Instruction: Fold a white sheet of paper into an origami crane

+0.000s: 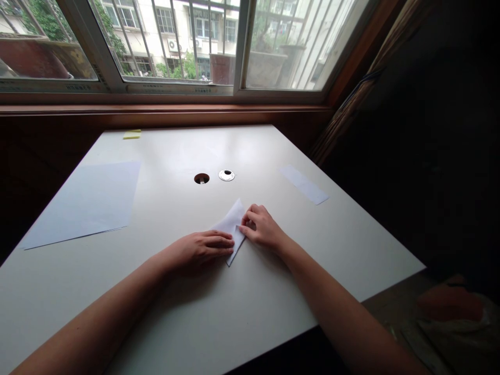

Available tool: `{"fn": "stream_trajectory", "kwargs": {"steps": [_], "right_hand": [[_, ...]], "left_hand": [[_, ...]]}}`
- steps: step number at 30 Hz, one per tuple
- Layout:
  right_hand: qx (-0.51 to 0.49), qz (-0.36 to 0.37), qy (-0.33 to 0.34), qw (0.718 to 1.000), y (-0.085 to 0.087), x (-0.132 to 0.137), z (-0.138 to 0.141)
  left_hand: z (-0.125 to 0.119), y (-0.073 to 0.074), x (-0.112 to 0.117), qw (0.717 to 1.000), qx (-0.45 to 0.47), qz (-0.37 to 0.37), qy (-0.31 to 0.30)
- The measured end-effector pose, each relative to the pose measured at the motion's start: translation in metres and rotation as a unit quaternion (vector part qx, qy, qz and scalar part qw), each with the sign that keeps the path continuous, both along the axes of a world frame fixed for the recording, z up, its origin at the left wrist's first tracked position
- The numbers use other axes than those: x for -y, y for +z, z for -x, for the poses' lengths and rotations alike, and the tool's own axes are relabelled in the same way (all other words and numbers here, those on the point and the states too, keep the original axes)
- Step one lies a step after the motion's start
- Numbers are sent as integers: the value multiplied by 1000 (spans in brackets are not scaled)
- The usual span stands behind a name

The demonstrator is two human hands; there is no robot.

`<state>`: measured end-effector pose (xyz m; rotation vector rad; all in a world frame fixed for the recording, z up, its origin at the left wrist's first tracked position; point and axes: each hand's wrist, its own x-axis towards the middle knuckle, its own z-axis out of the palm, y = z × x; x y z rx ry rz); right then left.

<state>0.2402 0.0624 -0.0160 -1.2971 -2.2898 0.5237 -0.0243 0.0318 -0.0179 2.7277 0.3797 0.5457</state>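
While our left hand [207, 246] presses, fingers outstretched, on the folded paper [229, 223], our right hand [262, 226] pinches its edge! Beyond, on our desk [172, 198], lies a paper strip [304, 185].

A window [179, 44] is glowing beyond the right hand [262, 227]; a curtain [344, 117] is hanging rightward, a table [175, 156] standing beneath.
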Motion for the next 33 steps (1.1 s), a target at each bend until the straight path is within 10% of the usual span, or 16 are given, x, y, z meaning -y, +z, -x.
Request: {"fn": "stream_trajectory", "kwargs": {"steps": [33], "right_hand": [[21,34,-56,998,1,5,19]], "left_hand": [[-8,2,5,997,-55,-42,28]]}}
